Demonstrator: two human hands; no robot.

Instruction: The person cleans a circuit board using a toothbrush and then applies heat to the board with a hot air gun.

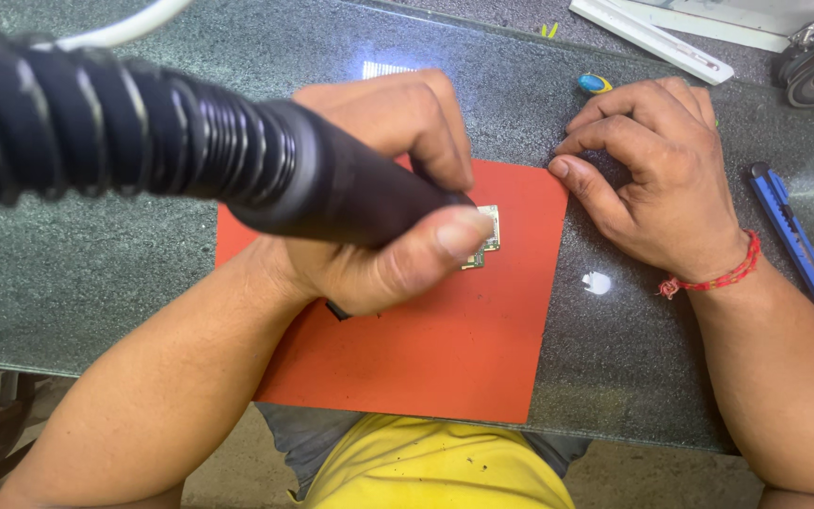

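- Lying flat on the grey stone countertop [68,273], the orange mat [445,349] is serving as landmark; everything below is placed against it.
- Crossing in from beyond the mat's left edge, a thick black handpiece [237,160] with a ribbed hose is pointing its tip down at the mat's upper middle.
- Left hand [379,217] is wrapping closed around the handpiece barrel, thumb pressing along the front, fingers curling over the top.
- Right hand [657,179] is resting just off the mat's right edge, fingers curled loosely, fingertips touching the countertop; holding nothing that I can see.
- Blue utility knife [793,236] is lying well right of the mat, past the right wrist.
- Small green circuit board [488,229] is sitting on the mat's upper middle, mostly hidden under the left thumb and the tool tip.
- Risk, as judged: the board is appearing unclamped, so a push from the tip could be sliding it across the mat.
- Risk: the thumb is sitting right beside the working tip; a slip could be catching skin.
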